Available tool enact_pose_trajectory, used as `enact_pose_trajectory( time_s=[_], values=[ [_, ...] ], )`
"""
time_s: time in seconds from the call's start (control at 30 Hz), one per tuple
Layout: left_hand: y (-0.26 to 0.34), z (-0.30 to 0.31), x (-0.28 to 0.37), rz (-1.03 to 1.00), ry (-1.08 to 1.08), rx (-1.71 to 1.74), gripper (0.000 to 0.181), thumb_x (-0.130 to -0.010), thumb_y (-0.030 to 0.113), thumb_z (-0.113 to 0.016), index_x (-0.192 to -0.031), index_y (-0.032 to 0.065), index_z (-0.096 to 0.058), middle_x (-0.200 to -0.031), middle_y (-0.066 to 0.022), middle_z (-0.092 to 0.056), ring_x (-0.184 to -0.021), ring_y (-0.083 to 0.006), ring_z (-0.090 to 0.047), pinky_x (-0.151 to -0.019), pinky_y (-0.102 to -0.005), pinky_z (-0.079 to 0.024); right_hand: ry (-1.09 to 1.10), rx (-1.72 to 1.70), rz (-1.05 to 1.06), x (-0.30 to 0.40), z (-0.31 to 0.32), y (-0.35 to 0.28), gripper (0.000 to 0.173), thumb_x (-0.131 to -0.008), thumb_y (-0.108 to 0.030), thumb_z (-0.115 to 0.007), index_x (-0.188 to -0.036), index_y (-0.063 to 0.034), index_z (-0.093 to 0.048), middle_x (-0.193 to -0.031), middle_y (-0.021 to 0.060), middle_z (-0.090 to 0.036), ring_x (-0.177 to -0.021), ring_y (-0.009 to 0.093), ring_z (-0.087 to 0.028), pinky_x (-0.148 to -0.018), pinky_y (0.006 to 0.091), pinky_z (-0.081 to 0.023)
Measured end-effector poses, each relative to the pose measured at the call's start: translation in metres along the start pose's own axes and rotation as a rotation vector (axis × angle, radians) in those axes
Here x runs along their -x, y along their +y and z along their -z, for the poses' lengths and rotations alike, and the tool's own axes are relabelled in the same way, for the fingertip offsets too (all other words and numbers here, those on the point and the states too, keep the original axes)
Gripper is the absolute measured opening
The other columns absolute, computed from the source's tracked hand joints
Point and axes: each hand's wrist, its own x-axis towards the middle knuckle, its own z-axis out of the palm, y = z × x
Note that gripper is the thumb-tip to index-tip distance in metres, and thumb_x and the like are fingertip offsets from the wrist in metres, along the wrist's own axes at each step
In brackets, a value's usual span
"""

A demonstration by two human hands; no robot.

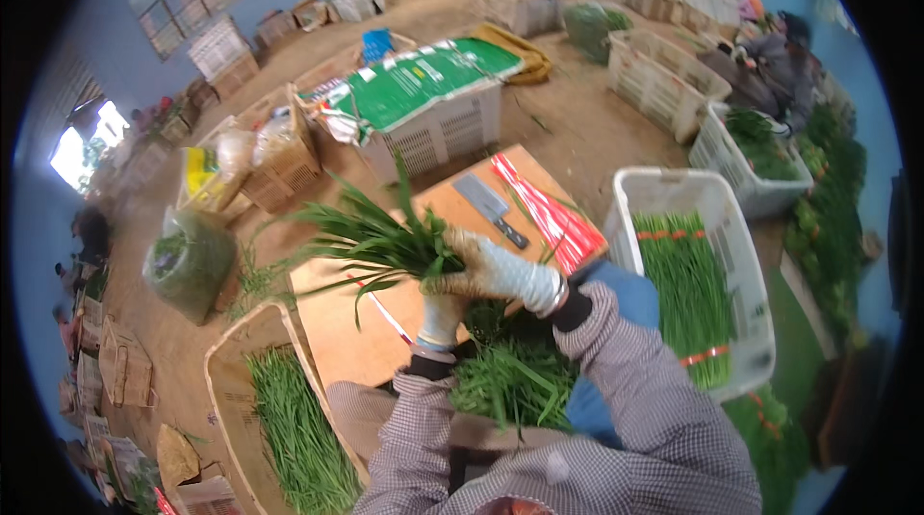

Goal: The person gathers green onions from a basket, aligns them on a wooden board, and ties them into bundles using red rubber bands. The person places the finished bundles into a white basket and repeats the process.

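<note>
Both hands wear pale, soiled work gloves and meet around one bunch of long green leafy stalks (382,237) above a low wooden board (332,327). My right hand (498,273) reaches across from the right and grips the bunch near its gathered end. My left hand (442,309) holds it from below, its fingers partly hidden. The leaves fan out to the left. Beyond the hands a cleaver (487,206) with a black handle lies on the board, beside a bundle of red and white strips (548,215). One more strip (386,316) lies left of the hands. Loose greens (512,381) are heaped at my lap.
A white crate (751,327) with banded greens stands at the right, a beige crate (216,370) of loose stalks at the left. Ahead is a crate under a green sack (433,78). A filled plastic bag (191,269) stands left; a person (776,74) sits at the upper right.
</note>
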Motion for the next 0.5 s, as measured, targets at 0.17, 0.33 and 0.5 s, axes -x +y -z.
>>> enact_pose_trajectory(
  time_s=[0.17,0.33,0.5],
  values=[
    [0.099,-0.009,0.051,-0.033,0.332,0.283,0.032,-0.082,0.008,-0.070,-0.111,-0.0016,-0.060,-0.091,-0.0075,-0.065,-0.082,-0.0175,-0.064,-0.071,-0.0304,-0.056,0.506,0.203,0.084,0.075,0.017,0.024,0.038,-0.089,-0.020,-0.069,-0.123,-0.0032,-0.059,-0.113,0.0138,-0.063,-0.108,0.025,-0.060,-0.095,0.0363,-0.046],
    [0.100,0.046,0.092,-0.026,0.383,0.638,0.041,-0.089,0.012,-0.065,-0.125,0.0007,-0.049,-0.092,-0.0077,-0.062,-0.086,-0.0187,-0.062,-0.074,-0.0350,-0.058,0.455,0.420,-0.126,0.171,-0.030,0.058,0.043,-0.085,-0.032,-0.073,-0.116,-0.0041,-0.064,-0.104,0.0133,-0.067,-0.101,0.030,-0.062,-0.090,0.0416,-0.048],
    [0.092,0.049,0.113,-0.086,0.413,0.640,0.037,-0.090,0.014,-0.064,-0.122,0.0007,-0.051,-0.091,-0.0082,-0.061,-0.088,-0.0210,-0.061,-0.078,-0.0391,-0.057,0.274,0.450,-0.075,0.143,-0.101,0.056,0.076,-0.080,-0.052,-0.070,-0.134,-0.0028,-0.050,-0.131,0.0168,-0.054,-0.126,0.035,-0.046,-0.109,0.0477,-0.032]
  ],
)
